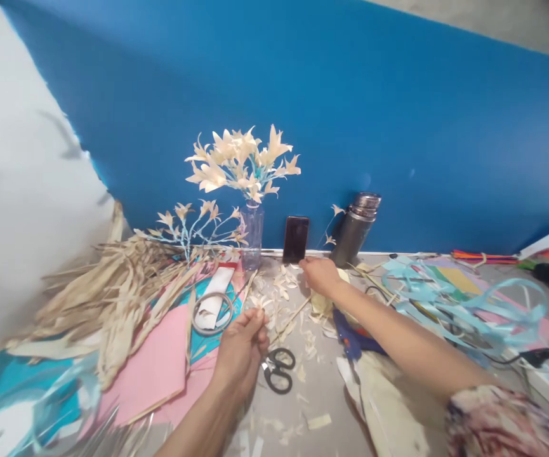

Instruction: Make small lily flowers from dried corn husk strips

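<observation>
Obscured: the lower left corner is smeared by motion blur, and the sheets there cannot be made out. The right sleeve (pixel 502 422) is cut off by the frame edge. The fingertips of the left hand (pixel 242 346) are blurred.

Landmark: a clear glass vase (pixel 252 236), tall and narrow, standing at the back of the worktop (pixel 312 388). It contains a spray of cream, pointed-petal flowers (pixel 240 162) on pale blue stems.

Left hand: in front of the vase, fingers bunched, thumb and forefinger apparently nipping a pale sliver (pixel 256 312), though the blur prevents certainty. The sliver lies in front of the vase, just right of it.

Right hand (pixel 320 275): right of the vase, fingers pressed together, tips down among the husk clippings (pixel 281 289). Whether it grips anything cannot be told.

Right of the vase, a dark glossy phone (pixel 296 239) is propped upright. A dull metal flask (pixel 356 230) leans beyond it.

Black-handled scissors (pixel 278 369) lie in front of the vase, just right of the left hand. Left of the vase are dry, fibrous husk leaves (pixel 112 289) and smooth pink card (pixel 153 368). Far right of the vase, glossy light-blue ribbon (pixel 450 295) lies in loose loops.
</observation>
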`<state>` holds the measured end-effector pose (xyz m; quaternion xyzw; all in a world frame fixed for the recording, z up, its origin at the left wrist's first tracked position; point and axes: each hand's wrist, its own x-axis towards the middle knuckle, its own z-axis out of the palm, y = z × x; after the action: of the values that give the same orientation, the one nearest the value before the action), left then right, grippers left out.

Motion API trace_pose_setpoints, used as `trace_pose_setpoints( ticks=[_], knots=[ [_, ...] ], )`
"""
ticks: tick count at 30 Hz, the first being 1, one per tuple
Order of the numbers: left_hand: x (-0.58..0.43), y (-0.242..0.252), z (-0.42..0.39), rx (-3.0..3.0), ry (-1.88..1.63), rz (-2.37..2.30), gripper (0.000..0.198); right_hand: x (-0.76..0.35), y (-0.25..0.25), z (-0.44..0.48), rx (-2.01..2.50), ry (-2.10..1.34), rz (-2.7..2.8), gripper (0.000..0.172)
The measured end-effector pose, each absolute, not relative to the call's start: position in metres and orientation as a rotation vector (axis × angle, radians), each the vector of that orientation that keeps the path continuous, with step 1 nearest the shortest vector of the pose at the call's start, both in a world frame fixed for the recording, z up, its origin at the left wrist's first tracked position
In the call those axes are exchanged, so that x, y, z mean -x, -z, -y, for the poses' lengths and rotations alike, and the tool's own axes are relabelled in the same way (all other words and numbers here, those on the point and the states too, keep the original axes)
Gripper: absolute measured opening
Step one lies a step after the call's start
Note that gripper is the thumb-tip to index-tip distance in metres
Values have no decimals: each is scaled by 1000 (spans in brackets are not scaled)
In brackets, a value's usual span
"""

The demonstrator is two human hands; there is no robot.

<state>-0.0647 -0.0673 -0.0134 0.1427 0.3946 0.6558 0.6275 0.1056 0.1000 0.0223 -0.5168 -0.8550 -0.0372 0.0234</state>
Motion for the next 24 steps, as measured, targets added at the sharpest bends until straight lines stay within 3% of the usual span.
trace_pose_setpoints(
  ticks=[11, 17, 21, 24],
  knots=[
    [67, 11, 67, -253, -1464, -888, 38, -101, -2, -138, 1525, -233, 2542, 23],
    [65, 1, 69, -153, -1468, -779, 37, -121, -26, -87, 1306, -881, 2387, 32],
    [59, -5, 74, -143, -1421, -726, 38, -129, -39, -27, 1079, -1574, 1954, 27],
    [53, -6, 79, -267, -1401, -788, 37, -127, -42, 4, 1098, -1602, 1890, 20]
  ],
)
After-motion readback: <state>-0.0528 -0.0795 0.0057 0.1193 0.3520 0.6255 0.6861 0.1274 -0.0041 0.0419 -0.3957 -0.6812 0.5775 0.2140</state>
